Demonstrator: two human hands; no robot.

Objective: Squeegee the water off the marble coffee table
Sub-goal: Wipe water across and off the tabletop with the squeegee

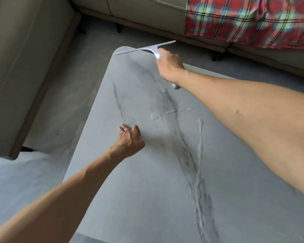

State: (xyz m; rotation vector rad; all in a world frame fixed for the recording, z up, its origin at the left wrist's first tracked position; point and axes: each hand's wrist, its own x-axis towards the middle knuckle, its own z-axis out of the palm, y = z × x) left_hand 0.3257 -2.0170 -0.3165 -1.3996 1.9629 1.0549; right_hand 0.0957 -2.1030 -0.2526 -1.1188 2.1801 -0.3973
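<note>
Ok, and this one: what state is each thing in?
Squeegee: held by its handle, blade over the table's far edge, contact unclear.
Right grip: wrapped round the squeegee handle.
Left grip: resting on the tabletop, holding nothing.
Marble table: wet, streaked.
Water: streaks and small pools, not wiped off.
Plaid blanket: draped over the sofa.

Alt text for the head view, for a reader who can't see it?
The right hand holds a white squeegee at the far corner of a marble table, the left hand resting on it. Water streaks lie along the top.
</note>
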